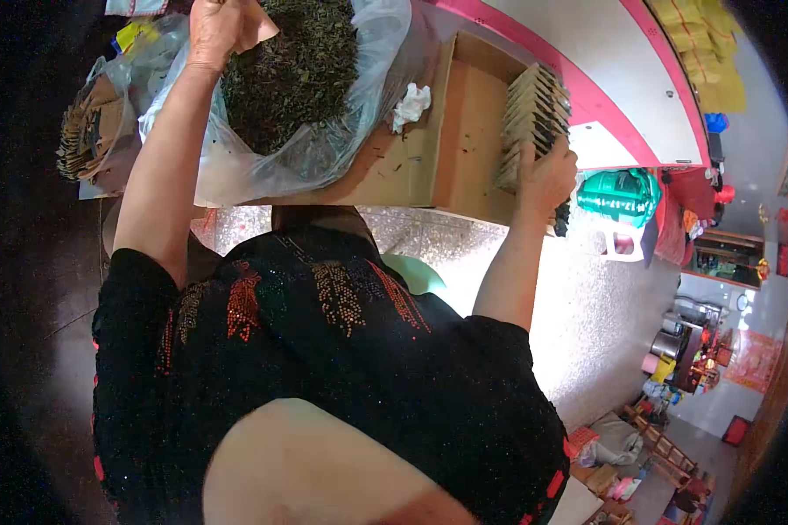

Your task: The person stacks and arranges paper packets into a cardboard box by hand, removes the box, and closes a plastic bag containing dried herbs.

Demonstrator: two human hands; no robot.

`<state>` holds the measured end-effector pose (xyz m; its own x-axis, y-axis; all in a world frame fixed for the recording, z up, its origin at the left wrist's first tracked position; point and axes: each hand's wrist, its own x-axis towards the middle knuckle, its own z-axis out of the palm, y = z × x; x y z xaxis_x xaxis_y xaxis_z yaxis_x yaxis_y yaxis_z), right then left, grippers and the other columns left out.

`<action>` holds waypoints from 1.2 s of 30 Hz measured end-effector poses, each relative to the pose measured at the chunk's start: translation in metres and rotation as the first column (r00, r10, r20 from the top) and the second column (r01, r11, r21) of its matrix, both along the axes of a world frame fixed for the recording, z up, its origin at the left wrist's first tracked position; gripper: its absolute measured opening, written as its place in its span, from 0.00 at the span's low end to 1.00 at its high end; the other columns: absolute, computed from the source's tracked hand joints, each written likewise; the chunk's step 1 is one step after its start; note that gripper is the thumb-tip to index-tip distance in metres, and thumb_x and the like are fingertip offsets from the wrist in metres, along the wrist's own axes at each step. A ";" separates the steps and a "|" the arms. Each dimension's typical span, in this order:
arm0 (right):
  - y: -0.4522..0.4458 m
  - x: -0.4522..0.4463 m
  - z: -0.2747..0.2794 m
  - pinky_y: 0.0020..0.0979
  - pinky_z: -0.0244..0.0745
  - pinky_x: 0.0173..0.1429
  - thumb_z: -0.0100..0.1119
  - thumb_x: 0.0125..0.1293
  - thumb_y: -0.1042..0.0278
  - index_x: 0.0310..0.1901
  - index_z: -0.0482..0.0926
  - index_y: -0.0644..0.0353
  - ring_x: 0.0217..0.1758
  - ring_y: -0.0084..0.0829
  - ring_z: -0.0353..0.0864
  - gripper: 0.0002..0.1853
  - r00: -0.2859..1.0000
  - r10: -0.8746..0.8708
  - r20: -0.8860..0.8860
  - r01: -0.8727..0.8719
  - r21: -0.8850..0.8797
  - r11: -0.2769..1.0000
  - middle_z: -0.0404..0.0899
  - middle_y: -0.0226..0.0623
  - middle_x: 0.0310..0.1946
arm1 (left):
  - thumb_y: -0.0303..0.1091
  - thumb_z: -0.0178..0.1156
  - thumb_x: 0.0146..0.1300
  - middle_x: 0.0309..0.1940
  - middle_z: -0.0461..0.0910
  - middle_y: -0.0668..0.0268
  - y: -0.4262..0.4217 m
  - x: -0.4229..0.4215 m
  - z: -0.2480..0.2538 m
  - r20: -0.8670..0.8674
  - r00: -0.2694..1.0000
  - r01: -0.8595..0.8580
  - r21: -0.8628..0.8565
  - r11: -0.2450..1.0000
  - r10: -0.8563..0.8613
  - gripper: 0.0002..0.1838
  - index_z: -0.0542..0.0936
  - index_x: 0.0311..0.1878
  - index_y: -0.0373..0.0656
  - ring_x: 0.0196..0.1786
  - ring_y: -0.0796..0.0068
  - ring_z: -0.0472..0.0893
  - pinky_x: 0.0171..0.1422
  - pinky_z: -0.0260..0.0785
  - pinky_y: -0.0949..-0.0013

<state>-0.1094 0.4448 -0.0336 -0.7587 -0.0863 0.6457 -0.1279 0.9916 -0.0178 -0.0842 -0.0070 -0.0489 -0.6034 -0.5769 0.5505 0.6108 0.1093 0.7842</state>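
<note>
At upper left the left hand (215, 33) pinches a brown paper piece (259, 26) by the dried leaves (293, 74), while right of centre the right hand (547, 181) clasps the packets' (531, 109) lower end, apparently steadying their row in the cardboard box (466, 131).

The green bag (620, 199) bears white print resembling "17-17", partly unclear.
</note>
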 end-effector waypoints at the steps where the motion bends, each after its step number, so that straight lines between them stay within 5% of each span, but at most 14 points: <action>1: -0.002 -0.003 -0.004 0.44 0.69 0.44 0.63 0.47 0.56 0.45 0.73 0.58 0.40 0.46 0.75 0.24 0.998 -0.040 0.048 0.038 0.044 0.998 0.76 0.45 0.38 | 0.23 0.48 0.64 0.28 0.73 0.72 0.001 0.004 0.003 0.003 1.000 -0.007 -0.004 1.000 0.007 0.06 0.75 0.38 0.42 0.32 0.82 0.72 0.38 0.64 0.80; 8: 0.004 -0.016 -0.024 0.45 0.65 0.40 0.65 0.46 0.60 0.43 0.71 0.58 0.36 0.45 0.75 0.23 0.998 -0.027 0.063 0.012 0.228 0.974 0.76 0.41 0.31 | 0.24 0.48 0.65 0.28 0.73 0.71 0.007 0.011 0.009 0.111 0.994 0.021 0.013 1.000 -0.022 0.06 0.74 0.40 0.42 0.32 0.81 0.72 0.37 0.66 0.79; 17: 0.021 -0.034 -0.039 0.44 0.69 0.29 0.60 0.52 0.59 0.35 0.73 0.54 0.22 0.47 0.75 0.12 0.994 0.110 -0.022 -0.104 0.187 0.977 0.76 0.40 0.20 | 0.25 0.48 0.65 0.27 0.73 0.71 0.008 0.004 0.005 0.044 0.996 0.073 0.034 0.997 -0.074 0.06 0.75 0.40 0.42 0.30 0.82 0.72 0.34 0.65 0.78; 28: 0.038 -0.033 -0.041 0.41 0.68 0.26 0.59 0.51 0.66 0.26 0.70 0.53 0.21 0.45 0.73 0.07 0.967 0.232 -0.106 -0.213 0.164 0.963 0.72 0.41 0.16 | 0.26 0.50 0.65 0.27 0.74 0.71 0.002 0.004 0.000 0.059 0.998 0.031 0.009 0.999 -0.032 0.06 0.74 0.43 0.41 0.30 0.81 0.72 0.34 0.66 0.78; 36: 0.036 -0.037 -0.029 0.46 0.69 0.26 0.56 0.54 0.68 0.27 0.71 0.54 0.22 0.50 0.74 0.04 0.970 0.240 0.021 -0.241 0.030 0.970 0.74 0.44 0.18 | 0.24 0.49 0.64 0.29 0.75 0.70 -0.002 0.001 -0.007 -0.003 0.995 0.095 0.020 0.995 -0.095 0.07 0.74 0.44 0.41 0.32 0.80 0.73 0.37 0.67 0.77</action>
<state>-0.1459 0.4805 -0.0626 -0.7241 -0.2884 0.6266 -0.3629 0.9318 0.0094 -0.0831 -0.0094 -0.0564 -0.6548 -0.5280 0.5408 0.6194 0.0352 0.7843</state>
